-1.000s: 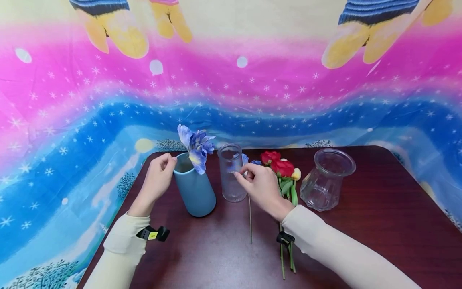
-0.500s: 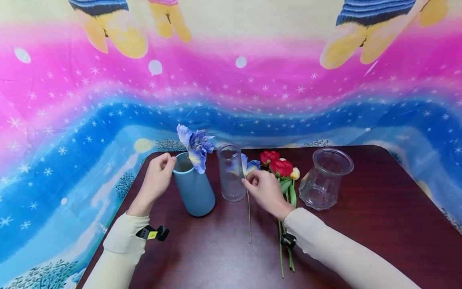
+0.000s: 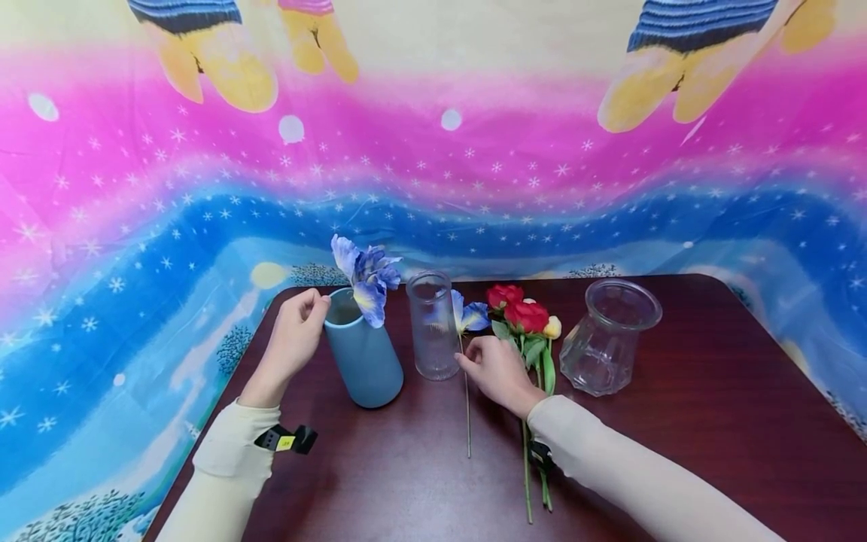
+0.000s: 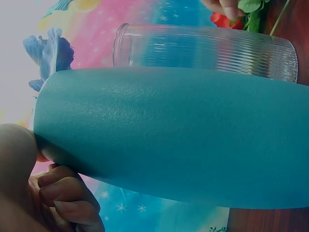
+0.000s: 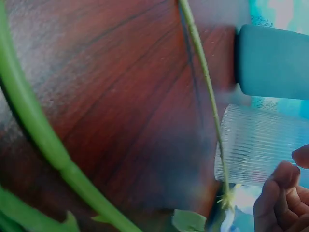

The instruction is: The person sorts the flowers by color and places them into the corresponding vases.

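My left hand [image 3: 294,335] pinches the rim of a tall blue vase [image 3: 366,365], thumb and fingertip at its left edge. The vase leans a little, and a blue-violet iris [image 3: 371,278] stands in it, its stem hidden inside. My right hand [image 3: 500,373] hovers by the stem of a second iris [image 3: 473,318] lying on the table. In the right wrist view, a gap shows between the thumb and loosely bent fingers [image 5: 285,176], apart from the stem [image 5: 212,96]. Beside the vase stands a ribbed clear glass vase [image 3: 435,339].
Red roses [image 3: 527,316] and a pale yellow bud [image 3: 552,327] lie on the dark table [image 3: 406,474] under and beside my right wrist. A wide-mouthed glass vase [image 3: 606,354] stands to the right. A printed cloth [image 3: 433,173] hangs behind the table.
My right hand has moved down and slightly right, from in front of the ribbed glass vase to the lying iris's stem, uncovering its flower. The left hand and blue vase have stayed put.
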Demonstrator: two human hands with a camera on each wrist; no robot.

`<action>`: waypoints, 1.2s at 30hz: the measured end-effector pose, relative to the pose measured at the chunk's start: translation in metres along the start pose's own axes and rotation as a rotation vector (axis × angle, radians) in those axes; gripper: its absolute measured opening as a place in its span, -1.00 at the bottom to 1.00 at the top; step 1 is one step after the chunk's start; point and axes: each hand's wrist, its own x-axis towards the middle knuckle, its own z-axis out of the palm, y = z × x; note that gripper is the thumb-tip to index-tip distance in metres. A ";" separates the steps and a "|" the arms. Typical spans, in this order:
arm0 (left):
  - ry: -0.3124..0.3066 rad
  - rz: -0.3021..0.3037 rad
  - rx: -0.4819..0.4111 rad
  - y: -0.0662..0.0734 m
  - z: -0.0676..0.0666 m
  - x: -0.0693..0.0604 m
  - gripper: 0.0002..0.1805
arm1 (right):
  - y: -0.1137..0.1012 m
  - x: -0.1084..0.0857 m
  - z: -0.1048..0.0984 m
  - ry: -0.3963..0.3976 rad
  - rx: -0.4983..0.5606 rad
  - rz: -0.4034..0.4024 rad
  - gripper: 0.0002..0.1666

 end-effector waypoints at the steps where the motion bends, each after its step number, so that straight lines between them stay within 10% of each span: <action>1: 0.002 0.002 0.001 0.000 0.000 0.000 -0.58 | 0.001 0.000 0.001 -0.014 0.007 0.013 -0.71; 36: -0.001 -0.012 0.015 0.001 -0.001 -0.001 -0.58 | 0.013 -0.002 0.023 -0.230 -0.121 0.034 -0.41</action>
